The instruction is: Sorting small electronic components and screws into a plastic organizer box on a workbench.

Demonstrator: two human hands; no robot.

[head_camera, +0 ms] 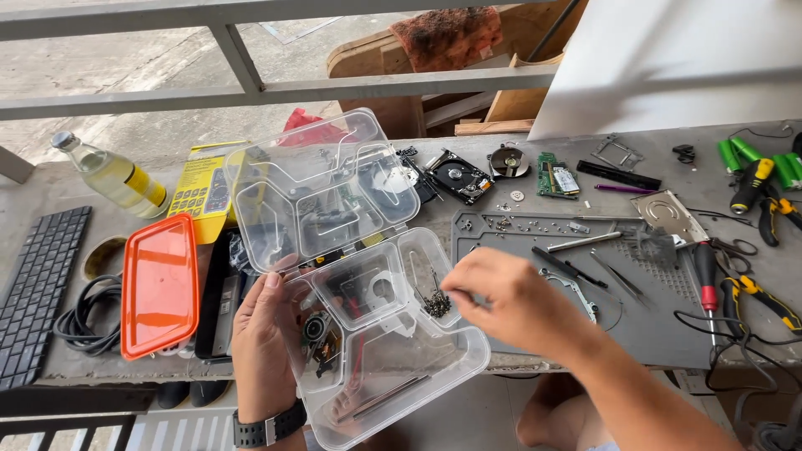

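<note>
My left hand (266, 338) grips the left edge of a clear plastic compartment box (393, 367), holding it open over the bench's front edge. Its clear lid (322, 188) stands tilted up behind. My right hand (510, 302) hovers over the box's right compartment with fingertips pinched together, just above a small heap of dark screws (436, 304). Whether a screw sits between the fingers cannot be told. Other compartments hold small metal and black parts. A black watch is on my left wrist.
A grey work mat (652, 321) carries tweezers, screwdrivers and loose screws. Opened hard drives (458, 175), circuit boards, pliers (764, 296) and green cells (739, 154) lie behind and to the right. At left: an orange lid (159, 284), keyboard (38, 292), coiled cable, bottle (113, 175).
</note>
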